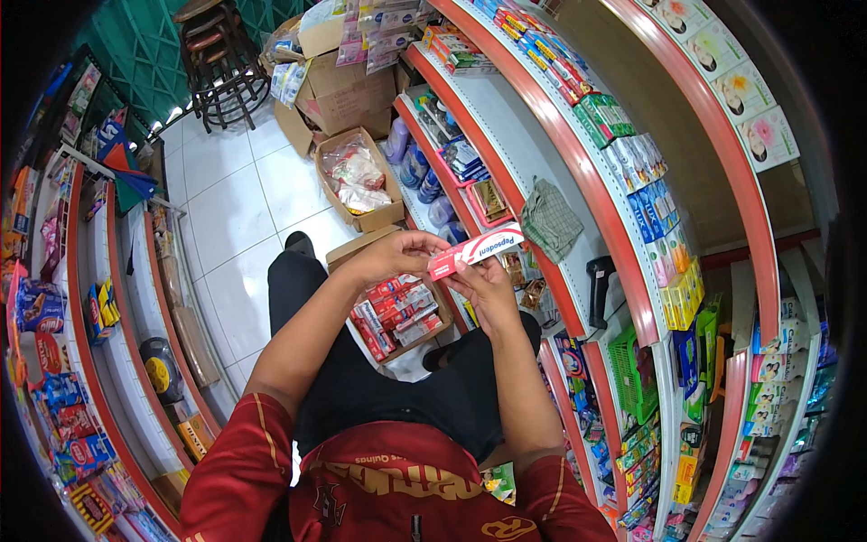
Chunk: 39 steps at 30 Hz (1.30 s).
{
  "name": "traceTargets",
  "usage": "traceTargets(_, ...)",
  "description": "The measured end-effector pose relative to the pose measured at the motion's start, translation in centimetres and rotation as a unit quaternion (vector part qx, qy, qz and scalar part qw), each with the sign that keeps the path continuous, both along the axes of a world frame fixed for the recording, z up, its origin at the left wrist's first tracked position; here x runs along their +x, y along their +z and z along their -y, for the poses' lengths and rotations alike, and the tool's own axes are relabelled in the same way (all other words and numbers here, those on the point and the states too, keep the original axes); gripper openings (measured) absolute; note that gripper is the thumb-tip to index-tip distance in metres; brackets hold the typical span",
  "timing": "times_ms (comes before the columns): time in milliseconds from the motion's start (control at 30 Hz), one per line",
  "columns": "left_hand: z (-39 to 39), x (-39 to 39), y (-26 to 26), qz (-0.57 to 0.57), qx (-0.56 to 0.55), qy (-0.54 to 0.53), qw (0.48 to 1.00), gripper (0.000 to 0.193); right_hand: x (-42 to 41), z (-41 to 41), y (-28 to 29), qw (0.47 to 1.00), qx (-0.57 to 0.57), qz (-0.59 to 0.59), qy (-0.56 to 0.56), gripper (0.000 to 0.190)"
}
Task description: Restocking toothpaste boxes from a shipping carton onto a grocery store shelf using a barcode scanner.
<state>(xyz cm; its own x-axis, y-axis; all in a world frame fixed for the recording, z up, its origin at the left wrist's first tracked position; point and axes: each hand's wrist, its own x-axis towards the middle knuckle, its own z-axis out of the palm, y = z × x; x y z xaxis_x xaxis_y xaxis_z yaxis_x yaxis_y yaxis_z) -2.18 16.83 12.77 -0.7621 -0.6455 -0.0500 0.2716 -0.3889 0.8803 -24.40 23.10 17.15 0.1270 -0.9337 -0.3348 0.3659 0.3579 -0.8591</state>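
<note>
A red and white Pepsodent toothpaste box (493, 245) is held up in front of me, above my knees. My right hand (484, 288) grips it from below, with the thumb against its red end. At that same end the fingers of my left hand (408, 254) touch the box; whether they pinch it is hard to see. Below my hands, an open cardboard carton (433, 333) between my legs holds several more toothpaste boxes (393, 311), mostly red and white. A green checked cloth (554, 218) lies on the shelf just beyond the held box.
Red-edged shelves (521, 135) with soaps and other packs curve along my right. A black handheld scanner (599, 291) and a green plastic basket (633, 376) are there. An open carton (359, 179) with plastic bags stands ahead, near stacked stools (217, 64). More shelves (118, 271) line the left.
</note>
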Motion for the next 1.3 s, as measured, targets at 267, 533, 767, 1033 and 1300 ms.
traceTargets(267,6.2,2.3,-4.7,-0.038,0.044,-0.015,0.998,0.045,1.6,7.3,-0.4,0.993,0.022,-0.111,0.017,0.042)
traceTargets(533,13.3,4.5,-10.3,0.224,-0.032,0.132,0.965,0.051,-2.1,29.1,2.8,0.978,-0.028,-0.196,-0.073,0.039)
traceTargets(767,15.7,3.9,-8.9,0.243,-0.057,0.143,0.958,0.059,-3.7,44.8,0.6,0.973,0.049,-0.178,-0.135,0.030)
traceTargets(1033,16.0,4.6,-9.8,0.258,-0.071,0.142,0.953,0.058,-2.2,49.0,0.2,0.939,0.075,-0.322,-0.092,0.040)
traceTargets(1300,16.1,4.1,-9.1,0.245,-0.041,0.140,0.959,0.058,-1.6,48.4,-1.0,0.925,0.061,-0.347,-0.139,0.039)
